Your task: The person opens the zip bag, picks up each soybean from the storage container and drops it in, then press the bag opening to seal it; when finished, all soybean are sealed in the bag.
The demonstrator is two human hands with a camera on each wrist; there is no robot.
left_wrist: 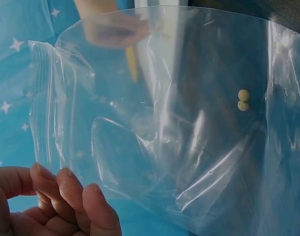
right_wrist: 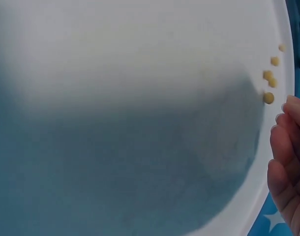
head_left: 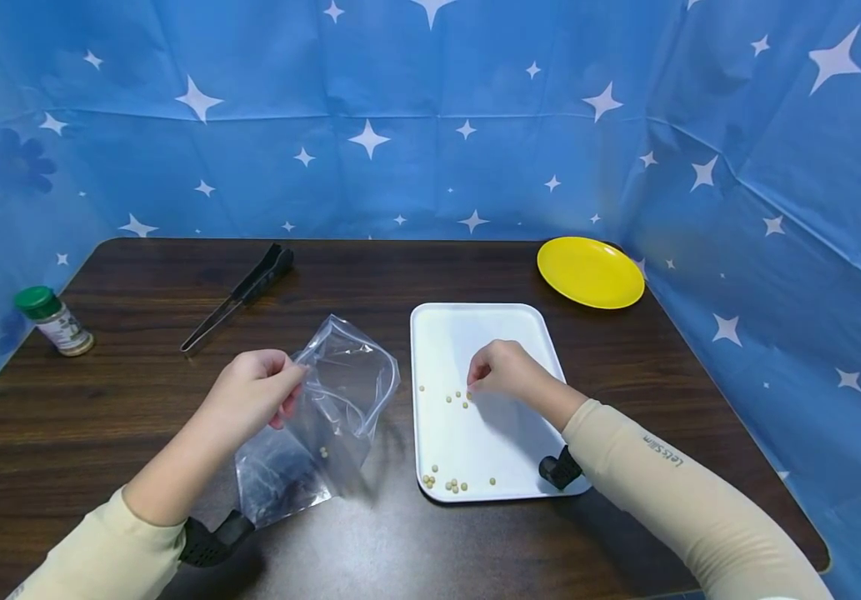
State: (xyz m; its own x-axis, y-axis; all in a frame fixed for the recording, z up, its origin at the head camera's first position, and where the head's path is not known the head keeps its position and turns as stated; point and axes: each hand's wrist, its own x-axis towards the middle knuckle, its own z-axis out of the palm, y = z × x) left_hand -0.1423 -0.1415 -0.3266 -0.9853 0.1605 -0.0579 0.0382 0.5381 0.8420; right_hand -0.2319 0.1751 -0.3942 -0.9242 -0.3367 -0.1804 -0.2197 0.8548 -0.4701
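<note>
My left hand [head_left: 257,387] pinches the top edge of a clear zip bag [head_left: 351,375], which hangs with its lower part against the table. Inside the bag are two small round pale-yellow pellets [left_wrist: 243,100]. My right hand [head_left: 508,371] is over a white tray [head_left: 490,321], its fingers partly bent and fingertips close together beside a yellow pellet [right_wrist: 268,98]. In the right wrist view a small gap separates that pellet from the fingertips. Several more pellets [head_left: 451,485] lie near the tray's front left corner. The left hand's fingertips [left_wrist: 66,174] show at the zip edge.
A yellow plate [head_left: 591,272] lies at the back right of the dark wooden table [head_left: 370,275]. Black-and-metal tongs [head_left: 238,296] rest at the back left. A green-capped shaker jar [head_left: 55,321] stands at the left edge. A blue star-patterned curtain [head_left: 400,100] surrounds the table.
</note>
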